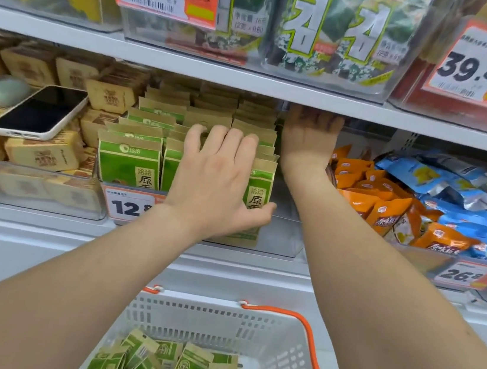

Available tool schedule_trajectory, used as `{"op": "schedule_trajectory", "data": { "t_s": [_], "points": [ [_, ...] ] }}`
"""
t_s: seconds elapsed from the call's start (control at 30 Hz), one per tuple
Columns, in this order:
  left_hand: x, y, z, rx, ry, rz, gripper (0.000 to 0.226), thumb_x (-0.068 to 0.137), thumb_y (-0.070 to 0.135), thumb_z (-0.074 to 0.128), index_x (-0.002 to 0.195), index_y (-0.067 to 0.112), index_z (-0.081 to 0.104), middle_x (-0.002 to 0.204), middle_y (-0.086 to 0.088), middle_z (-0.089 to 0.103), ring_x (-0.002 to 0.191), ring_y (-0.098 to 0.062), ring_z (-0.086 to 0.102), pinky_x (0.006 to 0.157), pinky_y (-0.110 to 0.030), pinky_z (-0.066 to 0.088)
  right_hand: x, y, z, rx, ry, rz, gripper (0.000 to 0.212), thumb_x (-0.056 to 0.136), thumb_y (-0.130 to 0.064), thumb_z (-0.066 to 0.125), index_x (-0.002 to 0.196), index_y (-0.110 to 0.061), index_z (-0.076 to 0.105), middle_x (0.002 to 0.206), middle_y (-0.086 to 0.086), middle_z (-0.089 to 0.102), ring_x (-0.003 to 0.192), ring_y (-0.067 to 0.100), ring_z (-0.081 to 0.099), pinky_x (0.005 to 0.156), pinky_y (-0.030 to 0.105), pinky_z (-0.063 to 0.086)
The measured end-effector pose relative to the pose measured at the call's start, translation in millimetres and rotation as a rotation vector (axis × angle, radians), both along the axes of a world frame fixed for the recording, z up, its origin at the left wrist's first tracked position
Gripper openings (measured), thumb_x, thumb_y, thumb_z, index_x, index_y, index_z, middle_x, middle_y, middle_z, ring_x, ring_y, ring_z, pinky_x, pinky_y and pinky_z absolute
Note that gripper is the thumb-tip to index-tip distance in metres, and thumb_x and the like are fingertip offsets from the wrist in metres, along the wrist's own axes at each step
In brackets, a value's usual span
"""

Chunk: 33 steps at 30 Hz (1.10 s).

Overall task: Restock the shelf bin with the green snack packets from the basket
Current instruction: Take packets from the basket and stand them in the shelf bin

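Rows of green snack packets (128, 166) stand upright in a clear shelf bin (284, 239) with a 12.8 price tag. My left hand (215, 180) lies spread over the front packets, fingers draped over their tops and thumb against the rightmost packet. My right hand (310, 134) reaches deep into the bin's empty right side next to the packets. Its fingertips are hidden in shadow under the upper shelf. Below, a white basket (218, 320) with orange handles holds several more green packets (193, 366).
A phone (39, 111) lies on tan packets in the bin to the left. Orange and blue snack bags (418, 207) fill the bin to the right. The upper shelf edge (249, 83) hangs low over the bin, with seaweed packs above.
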<state>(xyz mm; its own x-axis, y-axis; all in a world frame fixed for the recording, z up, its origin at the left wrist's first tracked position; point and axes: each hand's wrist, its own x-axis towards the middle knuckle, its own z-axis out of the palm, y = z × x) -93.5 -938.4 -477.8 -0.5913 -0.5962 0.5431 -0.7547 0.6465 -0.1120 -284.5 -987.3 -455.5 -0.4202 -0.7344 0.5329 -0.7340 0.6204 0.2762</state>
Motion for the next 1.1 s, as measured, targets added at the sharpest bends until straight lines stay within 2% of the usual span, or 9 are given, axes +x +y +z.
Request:
{"op": "schedule_trajectory", "data": {
  "t_s": [0.1,0.2,0.3,0.43,0.6,0.83,0.97,1.03,1.1],
  "points": [
    [0.0,0.4,0.8,0.004,0.01,-0.005,0.096,0.079,0.085,0.041,0.139,0.01,0.051,0.128,-0.009,0.057,0.117,-0.033,0.05,0.108,-0.054,0.032,-4.2,-2.1,-7.5,-0.03,0.026,0.011,0.045,0.082,-0.01,0.051,0.124,-0.004,0.066,0.114,0.024,0.07,0.107,0.046,0.067,0.096,0.057,0.053],
    [0.1,1.3,0.9,0.005,0.016,-0.008,0.096,0.078,0.085,0.041,0.138,0.01,0.051,0.126,-0.008,0.058,0.116,-0.033,0.05,0.108,-0.054,0.032,-3.0,-2.5,-9.4,0.029,0.11,0.024,0.033,0.084,-0.01,0.058,0.113,-0.009,0.075,0.12,0.021,0.068,0.114,0.046,0.062,0.099,0.057,0.05],
    [0.8,1.5,1.7,0.006,0.015,-0.016,0.096,0.079,0.085,0.041,0.138,0.01,0.051,0.126,-0.009,0.058,0.115,-0.033,0.05,0.108,-0.054,0.033,-4.8,-0.8,-15.4,0.345,0.067,0.135,0.035,0.096,-0.024,0.064,0.13,-0.023,0.068,0.143,0.011,0.057,0.14,0.037,0.042,0.115,0.05,0.029],
    [1.6,2.5,2.6,0.01,0.007,-0.021,0.095,0.081,0.086,0.04,0.139,0.011,0.05,0.128,-0.009,0.057,0.118,-0.033,0.05,0.109,-0.055,0.032,-4.4,8.5,-15.8,0.648,0.242,0.062,0.068,0.097,-0.047,0.061,0.158,-0.027,0.038,0.162,0.009,0.036,0.154,0.034,0.021,0.125,0.055,0.006],
    [2.9,3.9,0.2,0.027,0.011,-0.039,0.097,0.084,0.086,0.044,0.145,0.011,0.045,0.141,-0.011,0.052,0.13,-0.035,0.046,0.119,-0.058,0.024,-0.8,13.2,-22.4,0.789,0.202,0.022,0.076,0.092,-0.046,0.066,0.158,-0.024,0.036,0.165,0.011,0.032,0.155,0.036,0.019,0.124,0.058,0.009],
    [7.9,15.6,3.5,0.045,0.037,-0.081,0.098,0.085,0.077,0.058,0.151,0.006,0.04,0.145,-0.014,0.047,0.136,-0.037,0.044,0.124,-0.059,0.02,16.4,48.3,5.5,0.682,0.078,0.149,0.051,0.096,-0.029,0.066,0.146,-0.022,0.053,0.148,0.009,0.054,0.145,0.035,0.037,0.12,0.055,0.018],
    [11.7,28.4,5.8,0.063,0.114,-0.199,0.083,0.086,0.047,0.075,0.15,0.006,0.042,0.146,-0.014,0.047,0.138,-0.036,0.042,0.12,-0.054,0.029,34.1,95.5,17.6,0.571,0.064,0.251,0.033,0.099,-0.022,0.06,0.131,-0.02,0.064,0.14,0.012,0.058,0.138,0.035,0.044,0.119,0.056,0.022],
    [16.0,36.3,7.4,0.033,0.134,-0.266,0.067,0.084,0.03,0.073,0.143,0.009,0.05,0.142,-0.013,0.05,0.135,-0.036,0.044,0.114,-0.05,0.036,39.8,122.2,16.0,0.4,0.041,0.332,0.027,0.097,-0.018,0.057,0.122,-0.018,0.067,0.134,0.013,0.055,0.128,0.035,0.047,0.107,0.051,0.034],
    [21.5,45.6,9.3,-0.038,0.125,-0.264,0.048,0.08,0.022,0.069,0.126,0.011,0.059,0.127,-0.012,0.054,0.12,-0.037,0.049,0.096,-0.049,0.044,46.3,148.4,14.8,0.201,-0.018,0.364,0.021,0.091,-0.016,0.061,0.11,-0.017,0.069,0.122,0.012,0.054,0.116,0.036,0.05,0.094,0.047,0.039]
  ]
}}
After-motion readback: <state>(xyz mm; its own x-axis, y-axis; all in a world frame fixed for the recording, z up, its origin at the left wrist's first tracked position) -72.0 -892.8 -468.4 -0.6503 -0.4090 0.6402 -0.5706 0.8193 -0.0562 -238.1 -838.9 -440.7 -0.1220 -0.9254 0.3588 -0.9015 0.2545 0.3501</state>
